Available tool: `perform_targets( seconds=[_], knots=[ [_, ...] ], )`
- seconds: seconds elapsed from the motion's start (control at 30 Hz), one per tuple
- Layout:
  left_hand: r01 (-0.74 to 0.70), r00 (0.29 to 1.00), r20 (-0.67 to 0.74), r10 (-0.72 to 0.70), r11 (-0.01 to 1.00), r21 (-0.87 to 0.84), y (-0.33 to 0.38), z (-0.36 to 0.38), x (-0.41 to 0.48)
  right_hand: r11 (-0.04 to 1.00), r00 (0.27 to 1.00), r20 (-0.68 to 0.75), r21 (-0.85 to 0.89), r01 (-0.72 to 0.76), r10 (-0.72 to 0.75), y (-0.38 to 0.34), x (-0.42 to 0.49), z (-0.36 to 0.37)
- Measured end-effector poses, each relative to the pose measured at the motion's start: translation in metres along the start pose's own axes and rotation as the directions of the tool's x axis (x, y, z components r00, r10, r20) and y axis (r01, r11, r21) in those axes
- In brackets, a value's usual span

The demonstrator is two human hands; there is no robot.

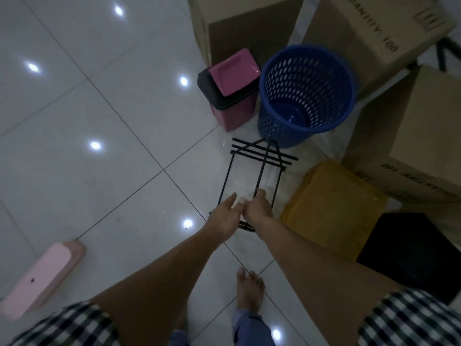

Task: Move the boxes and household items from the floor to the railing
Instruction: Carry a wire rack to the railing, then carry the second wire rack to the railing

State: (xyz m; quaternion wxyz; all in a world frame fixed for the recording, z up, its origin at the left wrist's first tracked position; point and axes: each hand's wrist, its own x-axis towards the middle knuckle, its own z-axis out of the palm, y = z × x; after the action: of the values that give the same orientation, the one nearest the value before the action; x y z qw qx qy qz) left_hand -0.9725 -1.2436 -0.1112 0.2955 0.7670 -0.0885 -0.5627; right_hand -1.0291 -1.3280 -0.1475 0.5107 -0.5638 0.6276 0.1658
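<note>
A black wire rack (259,161) stands on the white tiled floor in the middle of the view. My right hand (258,208) grips one of its thin upright bars near the top. My left hand (225,213) reaches in right beside it with fingers stretched forward, touching the rack's near edge; its grip is hidden by blur. Behind the rack stand a blue perforated basket (306,96) and a pink bin with a black swing lid (229,91). Cardboard boxes sit at the back (249,21), back right (374,33) and right (419,136).
A yellow crate (334,206) and a black box (411,250) lie to the right of the rack. A pale pink oblong object (42,278) lies on the floor at lower left. My bare foot (249,290) stands on the tiles below the hands.
</note>
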Motion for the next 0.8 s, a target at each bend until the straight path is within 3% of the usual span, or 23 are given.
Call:
perform_targets(
  seconds=[0.2, 0.43, 0.7, 0.8],
  knots=[
    [-0.029, 0.974, -0.203, 0.096, 0.951, 0.309, 0.02, -0.054, -0.127, 0.925, 0.949, 0.054, -0.214, 0.314, -0.309, -0.036, -0.137, -0.035],
    [0.088, 0.855, -0.475, 0.209, 0.843, 0.531, 0.045, -0.132, -0.291, 0.624, 0.762, 0.179, -0.474, 0.621, -0.623, -0.096, -0.312, -0.043],
    [0.264, 0.713, -0.701, 0.004, 0.925, 0.274, 0.018, -0.198, -0.41, 0.309, 0.594, 0.388, -0.585, 0.75, -0.705, -0.169, -0.426, 0.011],
    [0.293, 0.622, -0.783, -0.026, 0.935, 0.201, 0.007, -0.246, -0.449, 0.204, 0.511, 0.453, -0.569, 0.797, -0.731, -0.209, -0.47, 0.044]
  ],
)
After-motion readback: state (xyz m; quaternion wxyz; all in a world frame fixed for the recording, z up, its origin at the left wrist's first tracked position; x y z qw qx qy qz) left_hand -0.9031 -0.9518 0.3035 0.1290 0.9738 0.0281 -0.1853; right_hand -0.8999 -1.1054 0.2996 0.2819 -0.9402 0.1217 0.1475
